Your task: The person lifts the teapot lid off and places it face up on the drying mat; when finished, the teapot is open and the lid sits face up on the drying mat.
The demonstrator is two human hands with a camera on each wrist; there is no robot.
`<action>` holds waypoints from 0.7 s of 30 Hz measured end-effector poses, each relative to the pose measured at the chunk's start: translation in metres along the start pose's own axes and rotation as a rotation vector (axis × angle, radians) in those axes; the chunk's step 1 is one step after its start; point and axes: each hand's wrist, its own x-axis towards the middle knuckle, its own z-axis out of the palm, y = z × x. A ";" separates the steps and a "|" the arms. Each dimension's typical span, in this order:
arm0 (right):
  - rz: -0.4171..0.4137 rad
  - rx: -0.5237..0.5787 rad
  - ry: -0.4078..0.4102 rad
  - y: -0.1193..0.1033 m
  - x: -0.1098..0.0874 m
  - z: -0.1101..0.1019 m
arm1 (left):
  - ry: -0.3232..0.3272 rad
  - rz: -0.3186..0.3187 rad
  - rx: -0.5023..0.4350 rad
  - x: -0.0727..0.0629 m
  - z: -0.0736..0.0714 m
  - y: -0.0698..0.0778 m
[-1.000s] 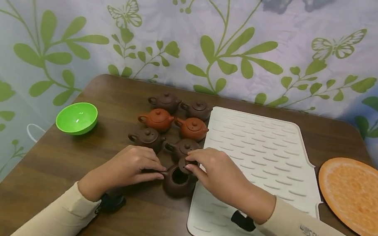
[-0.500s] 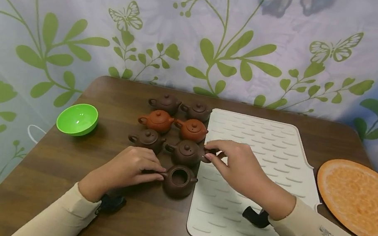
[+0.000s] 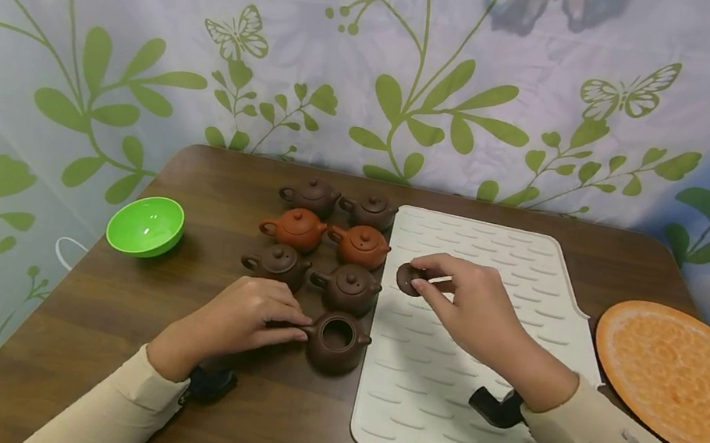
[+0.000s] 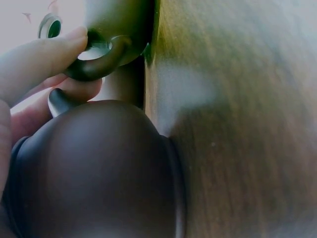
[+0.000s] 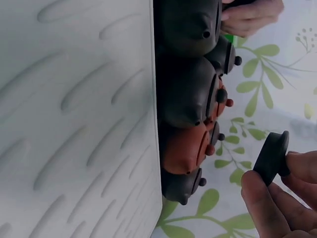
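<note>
My left hand (image 3: 252, 318) pinches the handle (image 4: 101, 67) of a dark brown teapot (image 3: 329, 360). That teapot stands upright on the wooden table, its round mouth uncovered and its spout toward the white mat. Over the mat, my right hand (image 3: 478, 310) holds the small dark lid (image 3: 407, 280) between thumb and fingers. In the right wrist view the lid (image 5: 270, 157) is tilted on its side, apart from every pot. Behind the uncovered pot stand other lidded teapots in two columns, among them a dark one (image 3: 348, 289) and an orange-red one (image 3: 359, 244).
The white ribbed mat (image 3: 433, 425) lies right of the teapots, close beside their spouts. A green bowl (image 3: 145, 226) sits at the table's left edge. On the right is a round orange patterned board (image 3: 683, 382). A leaf-patterned curtain (image 3: 383, 60) hangs behind the table.
My right hand has carried the lid from above the pot's mouth rightward and back over the mat, turning it. My left hand has stayed at the handle.
</note>
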 end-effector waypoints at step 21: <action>0.253 0.292 -0.098 0.028 -0.007 -0.022 | -0.002 -0.007 -0.011 0.001 0.000 0.001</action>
